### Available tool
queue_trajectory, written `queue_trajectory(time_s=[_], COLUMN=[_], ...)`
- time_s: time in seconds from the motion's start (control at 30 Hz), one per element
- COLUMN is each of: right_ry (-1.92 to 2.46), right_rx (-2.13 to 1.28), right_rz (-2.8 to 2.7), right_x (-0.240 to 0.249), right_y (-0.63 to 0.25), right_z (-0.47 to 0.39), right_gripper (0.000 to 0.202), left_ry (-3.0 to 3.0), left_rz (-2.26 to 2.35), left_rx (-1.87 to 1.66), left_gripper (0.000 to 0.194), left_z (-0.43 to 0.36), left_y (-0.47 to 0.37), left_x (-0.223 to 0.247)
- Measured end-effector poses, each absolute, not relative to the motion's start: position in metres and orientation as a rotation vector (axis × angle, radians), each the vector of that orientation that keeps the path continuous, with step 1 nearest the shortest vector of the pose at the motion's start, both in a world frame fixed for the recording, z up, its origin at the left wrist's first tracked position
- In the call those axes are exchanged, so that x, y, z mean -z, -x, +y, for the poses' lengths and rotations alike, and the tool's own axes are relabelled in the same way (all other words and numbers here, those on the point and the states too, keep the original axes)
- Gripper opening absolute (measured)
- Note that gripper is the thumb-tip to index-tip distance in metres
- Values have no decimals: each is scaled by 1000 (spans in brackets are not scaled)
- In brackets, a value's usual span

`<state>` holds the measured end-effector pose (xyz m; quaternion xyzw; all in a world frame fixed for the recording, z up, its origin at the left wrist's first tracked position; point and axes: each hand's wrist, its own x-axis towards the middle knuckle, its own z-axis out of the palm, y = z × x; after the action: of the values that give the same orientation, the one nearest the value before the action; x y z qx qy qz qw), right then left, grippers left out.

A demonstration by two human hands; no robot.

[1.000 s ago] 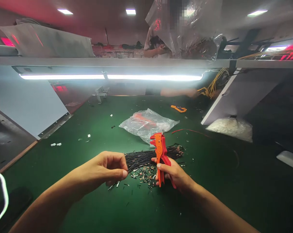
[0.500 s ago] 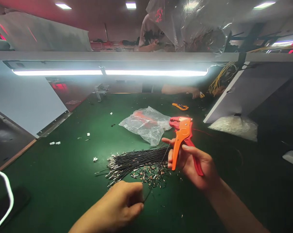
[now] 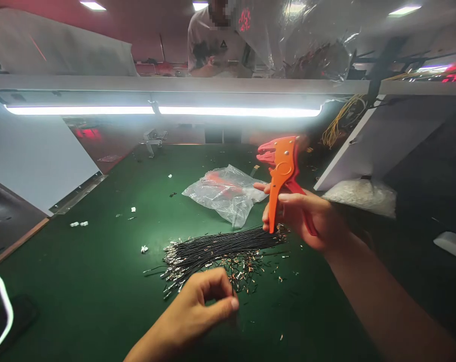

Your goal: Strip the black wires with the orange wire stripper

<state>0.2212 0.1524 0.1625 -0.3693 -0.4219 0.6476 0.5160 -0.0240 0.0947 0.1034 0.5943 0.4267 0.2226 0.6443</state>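
My right hand is wrapped around the handles of an orange-and-red plastic wire stripper, holding it upright above the green table mat with its toothed head pointing left. My left hand sits low and close to me, thumb and forefinger pressed together; I think they pinch a single thin black wire, but it is too fine and blurred to be sure.

Between my hands lies a bundle of thin black wires with bare metal tips, stretched across the mat, its left end fanned out and its right end just below the stripper's handles. A litter of small cut insulation bits and metal terminals is scattered along the near side of the bundle, just beyond my left fingers.

Behind the bundle sits a crumpled clear plastic bag with something red inside. To the right, under a slanted white panel, rests a clear bag of white pieces. Yellow wires hang near the panel's top. A long bright strip lamp runs under the shelf ahead, and a person in a light shirt stands behind it.
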Motion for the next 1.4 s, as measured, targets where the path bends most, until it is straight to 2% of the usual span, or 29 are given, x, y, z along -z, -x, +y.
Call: queue_trajectory(time_s=[0.1,0.4,0.5,0.67,0.83,1.13,1.4], right_ry=[931,898,823,757,812,926,1036], right_rx=[-1640,-1989,-2059,-2115,-2201,-1973,-1647], right_rz=[-1036,-964,-929,-909,-904,-934,-883], right_x=[-145,-78,-71,-70,-63,-71,-97], right_y=[-216,-200,-201,-205,-209,-251,-298], right_z=[154,120,112,106,97,104,124], right_gripper=[50,25,27,31,26,23,28], left_ry=[-1119,-767,-758,-828,-787,-643,-663], left_rz=[950,1010,1034,1031,1009,1005,968], left_rx=[-697,-929,-966,-1006,-1085,-1347,-1221], left_gripper=[32,30,27,35,37,29,22], left_z=[111,122,121,120,114,125,126], left_y=[12,0,1,-6,-14,5,30], left_x=[-99,-80,-76,-58,-55,-82,-86])
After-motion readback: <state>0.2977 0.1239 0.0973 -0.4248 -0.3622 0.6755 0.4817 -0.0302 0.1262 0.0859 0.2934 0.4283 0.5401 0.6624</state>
